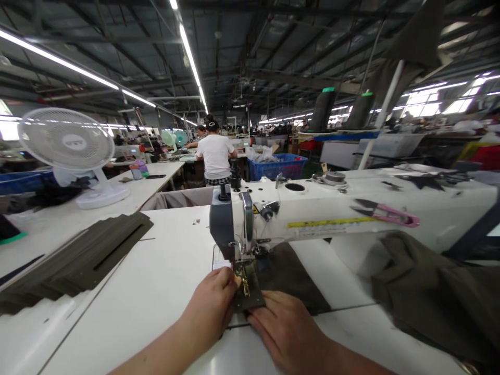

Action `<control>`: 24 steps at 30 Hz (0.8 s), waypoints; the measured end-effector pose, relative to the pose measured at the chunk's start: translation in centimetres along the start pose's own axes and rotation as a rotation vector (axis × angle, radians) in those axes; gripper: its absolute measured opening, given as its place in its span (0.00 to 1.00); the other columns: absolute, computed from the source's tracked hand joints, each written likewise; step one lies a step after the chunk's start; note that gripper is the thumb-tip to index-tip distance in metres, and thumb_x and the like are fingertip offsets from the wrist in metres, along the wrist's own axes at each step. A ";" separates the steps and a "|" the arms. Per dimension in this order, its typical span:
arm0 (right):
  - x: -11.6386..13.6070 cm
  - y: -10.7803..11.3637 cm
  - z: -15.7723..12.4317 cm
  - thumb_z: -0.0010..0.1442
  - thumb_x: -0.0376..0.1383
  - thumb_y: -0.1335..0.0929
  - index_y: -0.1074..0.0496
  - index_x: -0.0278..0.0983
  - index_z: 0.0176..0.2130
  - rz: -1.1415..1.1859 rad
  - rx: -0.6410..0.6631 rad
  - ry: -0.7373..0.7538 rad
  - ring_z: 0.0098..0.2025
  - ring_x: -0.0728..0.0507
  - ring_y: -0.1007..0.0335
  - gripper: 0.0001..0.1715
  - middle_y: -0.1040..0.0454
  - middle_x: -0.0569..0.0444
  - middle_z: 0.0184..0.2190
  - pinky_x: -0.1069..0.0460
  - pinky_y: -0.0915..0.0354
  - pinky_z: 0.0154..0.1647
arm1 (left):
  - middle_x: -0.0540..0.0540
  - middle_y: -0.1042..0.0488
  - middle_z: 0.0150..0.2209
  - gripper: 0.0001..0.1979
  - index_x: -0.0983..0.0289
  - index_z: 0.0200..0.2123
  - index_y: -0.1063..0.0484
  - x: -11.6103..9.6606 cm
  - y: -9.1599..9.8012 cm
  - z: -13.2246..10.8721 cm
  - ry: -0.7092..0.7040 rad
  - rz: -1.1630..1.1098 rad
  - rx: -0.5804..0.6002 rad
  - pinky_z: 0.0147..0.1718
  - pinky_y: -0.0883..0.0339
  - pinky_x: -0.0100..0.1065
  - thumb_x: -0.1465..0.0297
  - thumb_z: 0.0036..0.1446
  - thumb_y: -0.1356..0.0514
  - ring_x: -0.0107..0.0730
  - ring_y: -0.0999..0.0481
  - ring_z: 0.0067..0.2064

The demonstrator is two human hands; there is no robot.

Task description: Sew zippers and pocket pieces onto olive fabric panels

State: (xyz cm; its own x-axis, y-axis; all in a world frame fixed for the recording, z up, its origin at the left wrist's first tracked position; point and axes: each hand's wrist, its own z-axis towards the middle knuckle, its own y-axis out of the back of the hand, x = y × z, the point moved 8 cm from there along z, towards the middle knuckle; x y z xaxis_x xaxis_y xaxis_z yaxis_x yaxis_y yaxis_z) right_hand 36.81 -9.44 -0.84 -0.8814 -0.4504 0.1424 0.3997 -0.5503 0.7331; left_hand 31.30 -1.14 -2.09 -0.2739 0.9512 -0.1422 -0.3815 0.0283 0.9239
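A dark olive fabric piece (252, 298) lies under the brass-coloured presser foot of a white sewing machine (328, 208). My left hand (213, 297) is closed, with thumb and fingers pinched at the left edge of this piece, close beside the foot. A small white piece (222, 264) shows just beyond those fingers. At the near right corner of the fabric, my right hand (291, 325) has its fingers bent together and pressed on the edge; the thumb side is partly hidden. More dark fabric (295, 278) spreads behind the needle, to the right.
Olive fabric pieces (84, 260) are stacked at the left. Pink-handled thread snips (386, 211) rest on the machine arm. Loose olive cloth (437, 291) is bunched at the right. A white fan (68, 143) stands on the left table. A person in a white shirt (216, 156) sits ahead, near a blue crate (277, 166).
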 end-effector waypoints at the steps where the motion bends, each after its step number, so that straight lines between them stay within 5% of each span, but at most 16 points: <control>1: -0.3 0.2 -0.1 0.60 0.27 0.42 0.31 0.34 0.33 0.004 0.000 -0.037 0.33 0.46 0.34 0.12 0.28 0.51 0.29 0.51 0.39 0.35 | 0.59 0.33 0.37 0.11 0.66 0.37 0.33 -0.1 0.0 -0.1 0.002 -0.009 0.006 0.42 0.33 0.39 0.79 0.49 0.47 0.40 0.33 0.41; 7: -2.6 -0.6 0.7 0.52 0.28 0.36 0.30 0.35 0.35 -0.081 0.111 -0.272 0.38 0.42 0.37 0.08 0.31 0.49 0.34 0.48 0.39 0.38 | 0.57 0.34 0.38 0.18 0.64 0.39 0.34 -0.8 0.3 -0.3 0.058 0.015 0.067 0.43 0.34 0.41 0.82 0.42 0.48 0.39 0.33 0.39; 12: -3.2 -2.1 2.3 0.50 0.25 0.39 0.32 0.34 0.35 -0.011 0.264 -0.218 0.38 0.43 0.35 0.12 0.30 0.49 0.36 0.51 0.39 0.38 | 0.56 0.34 0.36 0.15 0.64 0.34 0.35 -0.8 0.3 -0.5 0.085 0.038 0.032 0.42 0.33 0.40 0.82 0.40 0.48 0.38 0.33 0.38; 18: -5.0 -2.1 2.0 0.55 0.27 0.42 0.31 0.34 0.32 0.051 0.143 -0.351 0.35 0.42 0.33 0.12 0.28 0.46 0.32 0.51 0.39 0.34 | 0.57 0.34 0.37 0.15 0.65 0.37 0.33 -0.2 0.0 -0.8 0.139 -0.038 -0.010 0.40 0.32 0.38 0.83 0.45 0.49 0.36 0.32 0.38; 24: -5.6 -2.9 1.2 0.48 0.21 0.42 0.30 0.33 0.33 0.106 0.073 -0.471 0.36 0.40 0.32 0.17 0.28 0.45 0.32 0.50 0.39 0.35 | 0.57 0.33 0.36 0.13 0.66 0.36 0.31 0.4 -0.2 -0.5 0.131 -0.062 0.002 0.40 0.33 0.37 0.83 0.47 0.48 0.36 0.32 0.38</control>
State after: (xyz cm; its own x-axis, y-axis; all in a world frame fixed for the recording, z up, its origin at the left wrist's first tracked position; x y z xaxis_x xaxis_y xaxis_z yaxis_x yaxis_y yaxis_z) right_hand 40.33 -4.48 -2.97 -0.8614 -0.1250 0.4922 0.4899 -0.4600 0.7405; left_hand 30.85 -0.93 -2.53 -0.3632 0.8992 -0.2441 -0.3998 0.0862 0.9125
